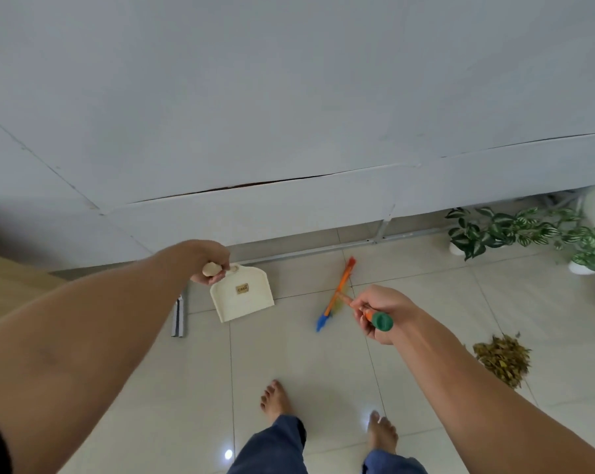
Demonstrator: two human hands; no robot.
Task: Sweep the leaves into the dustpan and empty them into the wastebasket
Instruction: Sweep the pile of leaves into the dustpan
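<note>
Left hand (210, 265) clamps cream plastic dustpan (243, 294) by its handle | right hand (380, 311) clamps orange broom (339, 295), bristles down for sweeping | dry brown leaf pile (503, 359) lies near floor's right edge; we see no wastebasket

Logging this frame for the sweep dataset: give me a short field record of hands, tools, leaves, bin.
left hand: grips the dustpan by its handle, pan off the floor
right hand: grips the broom by its green-capped handle end
leaf pile: on the tiled floor, to the person's right, unswept
dustpan contents: none visible
wastebasket: not in view
potted plants: along the wall, far right
</note>
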